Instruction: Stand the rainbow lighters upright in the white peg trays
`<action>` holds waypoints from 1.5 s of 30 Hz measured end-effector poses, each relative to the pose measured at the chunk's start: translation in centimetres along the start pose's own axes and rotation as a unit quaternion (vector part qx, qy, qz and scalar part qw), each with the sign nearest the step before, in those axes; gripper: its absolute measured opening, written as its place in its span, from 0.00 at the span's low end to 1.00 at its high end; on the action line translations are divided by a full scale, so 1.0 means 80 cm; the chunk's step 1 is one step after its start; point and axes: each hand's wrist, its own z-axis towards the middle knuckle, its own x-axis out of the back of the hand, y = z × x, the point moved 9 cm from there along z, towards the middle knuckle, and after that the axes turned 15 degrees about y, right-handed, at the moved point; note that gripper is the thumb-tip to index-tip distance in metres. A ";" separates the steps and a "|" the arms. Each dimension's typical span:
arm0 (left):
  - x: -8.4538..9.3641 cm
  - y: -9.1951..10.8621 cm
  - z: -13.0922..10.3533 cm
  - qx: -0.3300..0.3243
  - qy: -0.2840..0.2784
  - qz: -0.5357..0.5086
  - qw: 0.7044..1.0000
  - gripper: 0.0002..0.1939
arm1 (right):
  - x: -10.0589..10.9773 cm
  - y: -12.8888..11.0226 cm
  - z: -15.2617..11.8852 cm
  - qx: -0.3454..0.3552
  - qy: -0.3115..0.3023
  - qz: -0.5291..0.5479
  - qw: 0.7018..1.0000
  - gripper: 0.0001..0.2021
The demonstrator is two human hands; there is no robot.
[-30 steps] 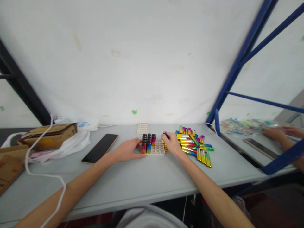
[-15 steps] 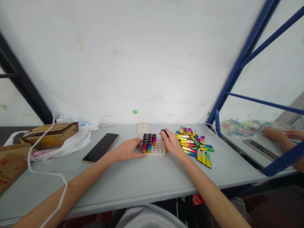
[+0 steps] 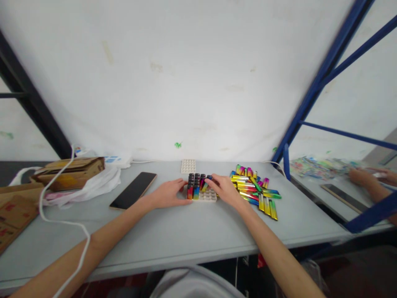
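Note:
A small white tray with round hollows (image 3: pixel 207 196) lies on the table, its left part filled with upright shiny lighters (image 3: pixel 196 191) with black tops. My left hand (image 3: pixel 169 193) rests at the tray's left side, thumb and fingers apart, the thumb tip by the front left corner. Between the fingertips of my right hand (image 3: pixel 223 188) is a lighter (image 3: pixel 205 185), tilted over the tray beside the standing ones. Its lower end is at the hollows; I cannot tell whether it sits in one.
To the right lies a loose pile of metallic lighters (image 3: pixel 248 186). A second white tray (image 3: pixel 188 166) is by the wall. At left are a phone (image 3: pixel 134 190), a cardboard box (image 3: pixel 71 171) and a white cable (image 3: pixel 62 223). Beyond the blue frame (image 3: pixel 305 99), another person's hands (image 3: pixel 361 178) show.
My right hand has moved left and slightly down with the lighter, from above the tray's right side to the standing lighters. My left hand stays by the tray.

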 end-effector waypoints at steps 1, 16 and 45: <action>0.000 0.001 0.000 -0.001 0.001 -0.001 1.000 0.29 | -0.002 0.001 0.000 0.000 -0.008 0.000 1.000 0.20; 0.000 0.000 0.000 -0.002 -0.001 0.004 1.000 0.28 | -0.002 -0.011 0.000 0.060 -0.036 -0.107 0.992 0.20; -0.003 -0.003 0.001 0.009 -0.004 0.000 1.000 0.30 | 0.075 0.064 -0.001 -0.071 -0.030 -0.041 0.996 0.19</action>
